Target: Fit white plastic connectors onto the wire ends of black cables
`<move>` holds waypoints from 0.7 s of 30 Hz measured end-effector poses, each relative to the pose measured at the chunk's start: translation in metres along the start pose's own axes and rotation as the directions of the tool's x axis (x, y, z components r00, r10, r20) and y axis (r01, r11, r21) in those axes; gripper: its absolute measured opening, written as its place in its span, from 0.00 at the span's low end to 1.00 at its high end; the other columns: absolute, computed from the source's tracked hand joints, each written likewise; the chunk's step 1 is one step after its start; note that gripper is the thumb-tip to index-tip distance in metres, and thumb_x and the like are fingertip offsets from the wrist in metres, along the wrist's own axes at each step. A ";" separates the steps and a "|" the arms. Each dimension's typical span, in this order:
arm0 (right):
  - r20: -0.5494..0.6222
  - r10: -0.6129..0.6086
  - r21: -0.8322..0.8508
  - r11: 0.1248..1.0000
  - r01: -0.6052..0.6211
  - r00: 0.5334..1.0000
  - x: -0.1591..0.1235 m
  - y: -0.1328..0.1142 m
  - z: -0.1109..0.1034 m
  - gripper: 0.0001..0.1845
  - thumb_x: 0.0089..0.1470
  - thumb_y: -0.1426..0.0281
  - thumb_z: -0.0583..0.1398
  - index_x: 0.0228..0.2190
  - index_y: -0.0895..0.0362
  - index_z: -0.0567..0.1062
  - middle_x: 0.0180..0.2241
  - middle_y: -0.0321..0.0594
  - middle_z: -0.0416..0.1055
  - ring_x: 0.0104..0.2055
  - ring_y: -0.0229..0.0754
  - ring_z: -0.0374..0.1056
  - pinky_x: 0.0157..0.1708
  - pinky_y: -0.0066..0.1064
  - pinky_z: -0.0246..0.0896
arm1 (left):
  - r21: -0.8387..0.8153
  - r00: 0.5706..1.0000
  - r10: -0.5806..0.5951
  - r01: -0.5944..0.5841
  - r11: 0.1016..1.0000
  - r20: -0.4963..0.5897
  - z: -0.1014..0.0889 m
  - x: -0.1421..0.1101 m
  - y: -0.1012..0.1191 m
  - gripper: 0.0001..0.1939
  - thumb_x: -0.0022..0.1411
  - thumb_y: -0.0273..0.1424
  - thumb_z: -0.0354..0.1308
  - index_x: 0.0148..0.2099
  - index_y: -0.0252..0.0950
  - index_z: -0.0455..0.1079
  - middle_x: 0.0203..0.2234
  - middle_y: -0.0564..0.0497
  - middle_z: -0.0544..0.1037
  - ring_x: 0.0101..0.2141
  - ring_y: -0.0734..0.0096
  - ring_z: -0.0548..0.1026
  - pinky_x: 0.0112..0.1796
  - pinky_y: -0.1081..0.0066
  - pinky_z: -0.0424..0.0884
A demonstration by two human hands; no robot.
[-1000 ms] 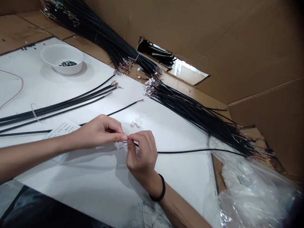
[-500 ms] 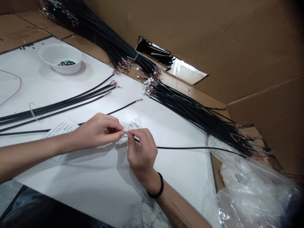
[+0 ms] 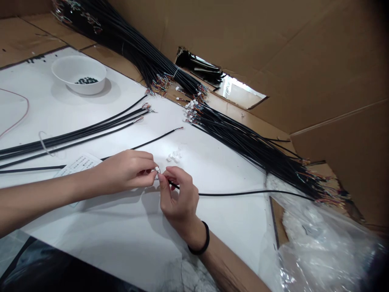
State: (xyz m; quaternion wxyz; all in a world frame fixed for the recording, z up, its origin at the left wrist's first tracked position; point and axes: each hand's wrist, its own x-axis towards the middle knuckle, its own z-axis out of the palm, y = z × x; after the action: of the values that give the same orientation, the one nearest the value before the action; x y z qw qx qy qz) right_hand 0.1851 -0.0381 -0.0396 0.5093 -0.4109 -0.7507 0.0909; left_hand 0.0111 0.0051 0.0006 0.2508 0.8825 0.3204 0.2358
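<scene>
Head view: near the middle, the left hand (image 3: 125, 171) pinches a tiny white connector (image 3: 157, 169) and the right hand (image 3: 179, 198) pinches the thin wires of a black cable (image 3: 243, 194), and one slip could bend or snap those wires.

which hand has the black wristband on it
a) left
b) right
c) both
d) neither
b, the black wristband sits on the wrist of the right hand, while the left hand has a bare wrist
</scene>
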 end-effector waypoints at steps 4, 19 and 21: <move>0.004 -0.048 -0.030 0.998 0.048 0.999 0.001 -0.001 -0.001 0.20 0.57 0.80 0.58 0.50 0.56 0.65 0.35 0.39 0.76 0.31 0.36 0.74 0.24 0.25 0.70 | 0.033 1.000 0.016 -0.016 0.999 0.008 0.001 -0.003 -0.002 0.14 0.66 0.26 0.49 0.28 0.31 0.69 0.22 0.53 0.66 0.23 0.77 0.65 0.26 0.75 0.60; 0.068 -0.084 0.000 0.996 0.084 0.994 0.003 0.000 -0.001 0.23 0.56 0.82 0.57 0.52 0.56 0.63 0.34 0.39 0.76 0.28 0.36 0.71 0.24 0.27 0.69 | 0.067 0.999 0.054 -0.054 0.996 -0.003 0.001 -0.003 -0.003 0.15 0.67 0.27 0.49 0.29 0.31 0.70 0.22 0.52 0.67 0.23 0.76 0.66 0.25 0.76 0.61; 0.090 -0.080 0.007 0.997 0.079 0.993 0.003 -0.001 -0.001 0.25 0.56 0.81 0.56 0.54 0.55 0.62 0.36 0.40 0.76 0.30 0.37 0.72 0.25 0.27 0.71 | 0.066 0.998 0.058 -0.057 0.996 -0.007 0.001 -0.004 -0.003 0.14 0.66 0.27 0.49 0.29 0.31 0.70 0.22 0.52 0.67 0.22 0.77 0.66 0.25 0.76 0.61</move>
State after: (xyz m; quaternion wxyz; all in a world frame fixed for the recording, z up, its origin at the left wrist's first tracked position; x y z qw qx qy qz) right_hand 0.1854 -0.0370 -0.0362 0.4787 -0.3752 -0.7886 0.0904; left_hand 0.0078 0.0043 -0.0032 0.2135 0.8981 0.3035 0.2360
